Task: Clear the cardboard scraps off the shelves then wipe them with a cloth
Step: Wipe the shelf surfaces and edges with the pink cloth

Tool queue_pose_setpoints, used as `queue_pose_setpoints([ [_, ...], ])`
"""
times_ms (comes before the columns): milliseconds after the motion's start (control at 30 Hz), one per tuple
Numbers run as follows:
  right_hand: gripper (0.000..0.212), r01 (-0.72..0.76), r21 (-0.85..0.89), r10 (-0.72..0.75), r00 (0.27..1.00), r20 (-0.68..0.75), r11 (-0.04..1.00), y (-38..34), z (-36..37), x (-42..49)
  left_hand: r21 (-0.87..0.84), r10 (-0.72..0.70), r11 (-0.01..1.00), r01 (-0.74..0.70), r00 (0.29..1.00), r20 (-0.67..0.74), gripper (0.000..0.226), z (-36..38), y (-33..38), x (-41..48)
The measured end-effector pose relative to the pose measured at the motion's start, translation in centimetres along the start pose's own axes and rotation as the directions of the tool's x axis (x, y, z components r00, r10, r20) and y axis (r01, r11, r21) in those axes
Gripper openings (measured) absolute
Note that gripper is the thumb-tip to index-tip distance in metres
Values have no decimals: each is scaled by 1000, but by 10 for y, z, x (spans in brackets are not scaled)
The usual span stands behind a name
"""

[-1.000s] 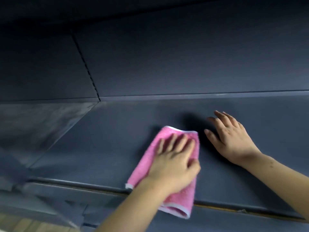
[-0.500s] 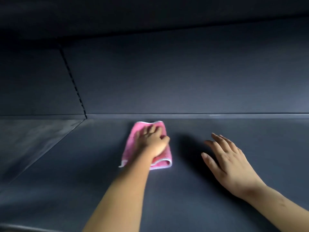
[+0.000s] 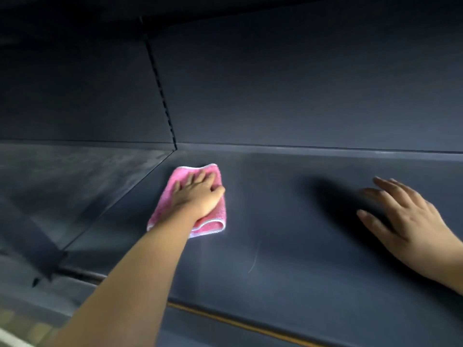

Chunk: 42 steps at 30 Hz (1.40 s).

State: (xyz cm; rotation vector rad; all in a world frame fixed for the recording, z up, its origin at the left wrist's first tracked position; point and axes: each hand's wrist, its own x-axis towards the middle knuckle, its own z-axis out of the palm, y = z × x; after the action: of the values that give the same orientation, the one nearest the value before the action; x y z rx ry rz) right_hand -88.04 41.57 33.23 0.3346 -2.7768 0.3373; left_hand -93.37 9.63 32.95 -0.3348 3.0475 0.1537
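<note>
A folded pink cloth [image 3: 213,219] with a white hem lies flat on the dark grey shelf [image 3: 288,221], near its back left part. My left hand [image 3: 198,194] presses down on the cloth with fingers spread and fairly straight. My right hand [image 3: 406,221] is at the right, fingers extended, palm down just over or on the shelf surface, holding nothing. No cardboard scraps are visible on this shelf.
The back panel [image 3: 300,83] rises behind the shelf, with a slotted upright [image 3: 160,78] between two bays. A dustier neighbouring shelf [image 3: 75,176] lies to the left. The shelf's front edge [image 3: 238,324] carries a yellowish strip. Another shelf overhangs above.
My left hand slid the cloth from the front edge toward the back of the shelf and then leftward. My right hand stayed at the right, drawn slightly nearer.
</note>
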Motion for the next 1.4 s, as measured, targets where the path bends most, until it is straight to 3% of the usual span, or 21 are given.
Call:
queue_pose_setpoints([
  [67, 62, 33, 87, -33, 999, -2, 996, -25, 7, 6, 5, -95, 995, 95, 996, 2, 56, -2, -28, -5],
  [167, 50, 154, 169, -168, 983, 70, 974, -83, 25, 19, -19, 20, 1000, -20, 1000, 4, 55, 0, -37, -18],
  [233, 50, 196, 238, -231, 965, 126, 951, -127, 35, 26, -24, 49, 999, -49, 999, 2, 55, 1, -45, -27],
  [367, 50, 268, 322, -338, 923, 186, 908, -195, 46, 30, -28, -30, 999, 29, 999, -13, 54, -3, -96, -44],
  [533, 49, 297, 350, -386, 897, 217, 888, -232, 55, 30, -39, 126, 991, -125, 992, 13, 56, 2, -108, -69],
  [700, 49, 295, 355, -388, 893, 229, 887, -237, 56, 30, -15, -25, 1000, 25, 1000, 5, 56, -4, -117, -66],
  [800, 48, 293, 348, -384, 894, 230, 891, -235, 57, 31, -20, 110, 994, -110, 994, -13, 57, 2, -102, -76],
  [967, 43, 354, 383, -455, 865, 213, 853, -239, 51, 32, -120, 390, 910, -396, 918, -76, 60, 7, -63, -121],
  [1067, 41, 422, 469, -583, 764, 277, 776, -245, 45, 25, -319, 446, 822, -471, 882, -154, 11, 0, -69, -148],
  [1100, 40, 444, 481, -617, 728, 298, 756, -246, 44, 21, -351, 457, 802, -483, 875, -159, 10, -3, -78, -152],
  [1133, 42, 478, 464, -642, 701, 311, 746, -246, 44, 18, -339, 486, 793, -506, 861, -148, 14, -6, -90, -156],
  [1200, 46, 562, 343, -656, 688, 311, 753, -245, 48, 10, -253, 521, 806, -536, 844, -128, 54, -8, -107, -164],
  [1267, 49, 602, 204, -635, 713, 298, 772, -249, 49, 2, -259, 447, 836, -483, 875, -188, 71, -5, -120, -173],
  [1333, 46, 604, 126, -613, 741, 276, 787, -258, 46, -7, -359, 256, 861, -361, 917, -307, 61, -5, -128, -182],
  [1400, 42, 616, 97, -619, 748, 239, 782, -266, 38, -15, -304, 155, 914, -269, 924, -351, 64, 2, -140, -184],
])
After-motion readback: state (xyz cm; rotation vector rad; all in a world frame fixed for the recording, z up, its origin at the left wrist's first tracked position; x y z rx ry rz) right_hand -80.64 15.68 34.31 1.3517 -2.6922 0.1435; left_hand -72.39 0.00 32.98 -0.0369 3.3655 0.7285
